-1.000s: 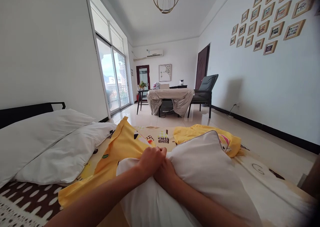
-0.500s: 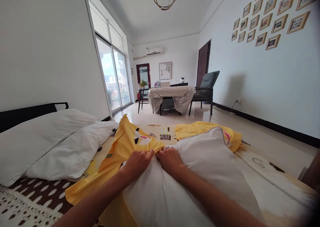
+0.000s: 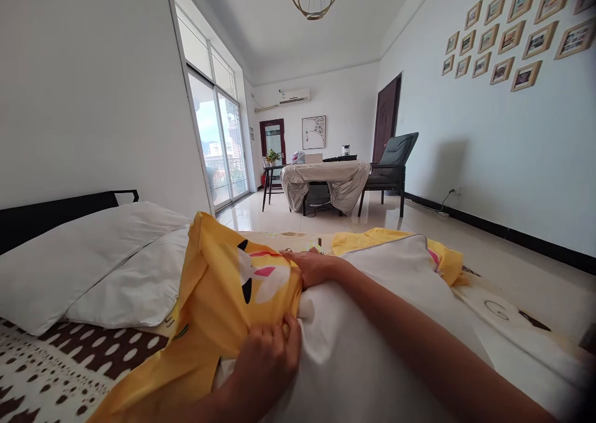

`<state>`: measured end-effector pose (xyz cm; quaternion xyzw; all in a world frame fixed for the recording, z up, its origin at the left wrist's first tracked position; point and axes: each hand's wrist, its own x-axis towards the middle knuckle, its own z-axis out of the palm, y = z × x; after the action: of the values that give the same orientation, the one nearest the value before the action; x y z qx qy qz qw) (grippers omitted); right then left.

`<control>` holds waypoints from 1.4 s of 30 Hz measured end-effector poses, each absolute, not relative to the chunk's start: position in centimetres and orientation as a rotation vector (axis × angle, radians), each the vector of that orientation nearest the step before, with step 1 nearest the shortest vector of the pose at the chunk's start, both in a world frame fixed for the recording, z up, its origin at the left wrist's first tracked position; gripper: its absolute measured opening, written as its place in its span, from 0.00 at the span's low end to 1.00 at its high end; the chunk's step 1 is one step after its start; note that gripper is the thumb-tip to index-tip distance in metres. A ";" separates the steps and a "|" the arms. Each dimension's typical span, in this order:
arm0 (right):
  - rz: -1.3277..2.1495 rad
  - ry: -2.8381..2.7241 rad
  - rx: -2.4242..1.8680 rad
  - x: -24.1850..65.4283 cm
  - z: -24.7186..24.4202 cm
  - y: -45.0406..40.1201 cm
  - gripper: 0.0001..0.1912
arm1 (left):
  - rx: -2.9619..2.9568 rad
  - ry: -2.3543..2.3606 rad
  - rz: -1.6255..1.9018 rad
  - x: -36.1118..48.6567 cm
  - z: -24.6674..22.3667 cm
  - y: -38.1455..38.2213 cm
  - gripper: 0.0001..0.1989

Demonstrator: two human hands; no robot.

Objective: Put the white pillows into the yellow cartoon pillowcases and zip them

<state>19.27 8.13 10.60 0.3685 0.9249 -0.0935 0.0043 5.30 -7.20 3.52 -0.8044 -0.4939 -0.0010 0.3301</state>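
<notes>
Holding a yellow cloth cover point(image 3: 218, 299) printed with a cartoon animal face, we have both hands at its right edge, where it meets the end of a plump white fabric pillow point(image 3: 344, 354). Our left hand point(image 3: 270, 354) is lower and nearer, its grip closed with the fingers curled on the cover's hem; our right hand point(image 3: 314, 269) has its grip pinched on the upper part of the same edge, fingers pointing left. The cover spreads leftward over the bed; we cannot tell how much pillow lies inside. Left of it rest smooth white pillows point(image 3: 93, 261) and a brown-and-white patterned blanket point(image 3: 69, 361). Beyond our right forearm lies another yellow printed cloth point(image 3: 363, 240).
</notes>
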 end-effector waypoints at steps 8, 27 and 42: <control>-0.288 3.251 1.162 20.2 7.2 6.3 0.18 | -2.284 -1.257 -0.353 2.0 4.4 -8.1 0.19; 1.074 2.976 1.220 23.0 15.7 2.1 0.12 | -1.753 -1.918 -1.805 -8.2 12.3 1.8 0.33; 1.988 3.117 1.358 31.9 8.1 6.0 0.17 | -1.519 -1.691 -2.434 -0.1 4.8 4.9 0.18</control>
<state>31.90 6.01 8.07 0.3179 0.7294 0.4651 -0.3880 -0.06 4.88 4.76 -0.4541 -0.5055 -0.7276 -0.0939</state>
